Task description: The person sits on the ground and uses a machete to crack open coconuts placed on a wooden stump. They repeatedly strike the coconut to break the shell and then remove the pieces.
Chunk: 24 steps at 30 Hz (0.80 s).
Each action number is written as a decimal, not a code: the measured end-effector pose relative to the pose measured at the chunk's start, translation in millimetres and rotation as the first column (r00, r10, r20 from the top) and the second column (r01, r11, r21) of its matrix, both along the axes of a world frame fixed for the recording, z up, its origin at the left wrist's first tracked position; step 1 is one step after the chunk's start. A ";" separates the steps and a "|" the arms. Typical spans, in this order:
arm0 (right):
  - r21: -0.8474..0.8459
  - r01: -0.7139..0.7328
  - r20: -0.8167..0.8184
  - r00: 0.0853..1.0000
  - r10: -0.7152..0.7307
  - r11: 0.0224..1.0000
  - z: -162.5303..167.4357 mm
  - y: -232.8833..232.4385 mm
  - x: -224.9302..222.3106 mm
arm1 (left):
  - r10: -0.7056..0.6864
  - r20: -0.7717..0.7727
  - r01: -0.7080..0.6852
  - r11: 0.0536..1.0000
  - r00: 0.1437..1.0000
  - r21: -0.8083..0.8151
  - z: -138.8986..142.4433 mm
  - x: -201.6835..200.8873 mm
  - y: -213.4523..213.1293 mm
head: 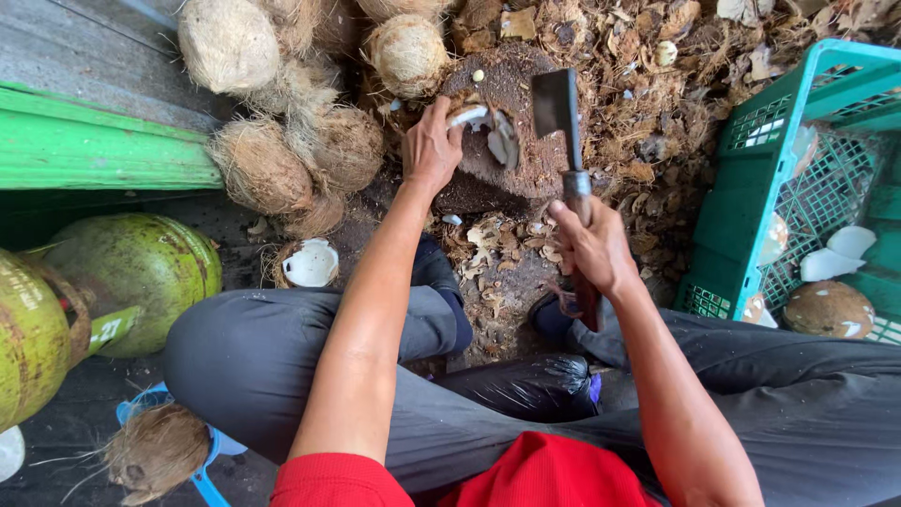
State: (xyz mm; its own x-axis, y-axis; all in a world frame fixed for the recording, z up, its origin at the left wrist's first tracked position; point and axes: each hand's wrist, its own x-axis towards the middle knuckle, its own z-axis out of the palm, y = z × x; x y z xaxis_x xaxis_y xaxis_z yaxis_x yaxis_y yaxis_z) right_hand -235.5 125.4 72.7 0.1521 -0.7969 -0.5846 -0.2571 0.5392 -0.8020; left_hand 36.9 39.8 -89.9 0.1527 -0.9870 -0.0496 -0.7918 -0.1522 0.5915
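Two hands at work: left hand point(432, 150) pins a white coconut piece point(469, 116) on the chopping stump point(511, 131), fingers closed over it. Right hand point(591, 246) grips the cleaver point(557, 111) by its handle. Piece looks hard, brittle & prob. slippery; best held at the edge, away from the blade.

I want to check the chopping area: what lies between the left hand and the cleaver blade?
In the head view, white coconut pieces lie on the brown chopping block between the left hand and the cleaver, held in the right hand.
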 end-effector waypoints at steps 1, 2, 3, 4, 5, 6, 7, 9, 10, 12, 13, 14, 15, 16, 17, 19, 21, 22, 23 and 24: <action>-0.001 0.016 0.016 1.000 -0.016 1.000 2.1 5.7 -5.9 | 0.049 -0.061 -0.050 0.999 0.997 -0.019 3.6 -2.1 1.0; -0.004 0.039 0.031 0.999 -0.038 0.999 3.9 11.3 -12.8 | 0.090 -0.124 -0.095 0.995 0.988 -0.036 7.7 -5.5 0.4; -0.013 0.065 0.045 0.997 -0.064 0.998 4.6 17.0 -18.9 | 0.125 -0.188 -0.138 0.989 0.974 -0.056 12.1 -8.5 -0.1; -0.008 0.075 0.041 0.996 -0.075 0.997 3.8 21.3 -23.7 | 0.159 -0.205 -0.173 0.984 0.966 -0.052 17.1 -10.4 -2.0; -0.001 0.088 0.035 0.996 -0.087 0.996 1.8 24.7 -27.2 | 0.190 -0.225 -0.205 0.978 0.956 -0.045 22.5 -10.8 -4.6; 0.010 0.100 0.027 0.995 -0.101 0.995 -0.6 28.5 -30.3 | 0.222 -0.243 -0.237 0.971 0.944 -0.033 28.1 -10.3 -5.4; 0.010 0.107 0.043 0.993 -0.108 0.994 -3.6 30.9 -32.6 | 0.173 -0.187 -0.196 0.974 0.967 -0.114 34.2 -8.5 -7.7; 0.008 0.117 0.080 0.990 -0.117 0.993 -11.4 32.9 -32.6 | 0.089 -0.057 -0.101 0.957 0.994 -0.272 48.3 1.5 -15.7; 0.019 0.120 0.085 0.989 -0.121 0.993 -14.9 33.7 -32.6 | 0.024 -0.030 -0.032 0.952 0.999 -0.305 55.0 5.3 -20.8; 0.042 0.124 0.095 0.987 -0.127 0.991 -20.9 36.0 -30.8 | -0.101 0.030 0.105 0.925 0.994 -0.364 68.2 10.1 -34.8; 0.053 0.112 0.087 0.989 -0.117 0.992 -23.8 37.4 -29.1 | -0.163 0.129 0.190 0.952 0.978 -0.239 73.3 8.2 -44.0; 0.065 0.101 0.078 0.991 -0.106 0.993 -26.1 39.4 -27.5 | -0.234 0.218 0.261 0.960 0.947 -0.103 78.2 6.0 -53.6; 0.083 0.088 0.068 0.993 -0.094 0.993 -28.4 41.5 -26.1 | -0.312 0.295 0.313 0.949 0.903 0.044 81.4 1.7 -60.7; 0.088 0.093 0.078 0.992 -0.099 0.992 -31.1 43.5 -23.8 | -0.380 0.368 0.378 0.922 0.849 0.080 81.4 -7.4 -64.3; 0.091 0.096 0.088 0.991 -0.104 0.991 -33.8 45.3 -21.9 | -0.442 0.436 0.437 0.892 0.784 0.118 79.3 -19.4 -66.3; 0.092 0.102 0.105 0.988 -0.112 0.991 -40.3 47.1 -17.5 | -0.487 0.447 0.477 0.867 0.751 0.142 71.1 -41.3 -63.4; 0.084 0.116 0.116 0.985 -0.125 0.990 -46.9 47.8 -15.4 | -0.460 0.336 0.454 0.885 0.822 0.102 57.6 -60.5 -50.0; 0.086 0.119 0.125 0.984 -0.130 0.989 -49.8 48.0 -15.3 | -0.399 0.256 0.418 0.908 0.881 -0.024 51.7 -63.9 -44.3; 0.093 0.124 0.130 0.982 -0.135 0.988 -52.4 47.7 -15.3 | -0.345 0.159 0.367 0.919 0.925 -0.142 46.2 -66.1 -38.2; 0.107 0.128 0.130 0.981 -0.142 0.986 -54.3 48.5 -15.5 | -0.297 0.049 0.300 0.921 0.954 -0.247 41.4 -66.8 -32.9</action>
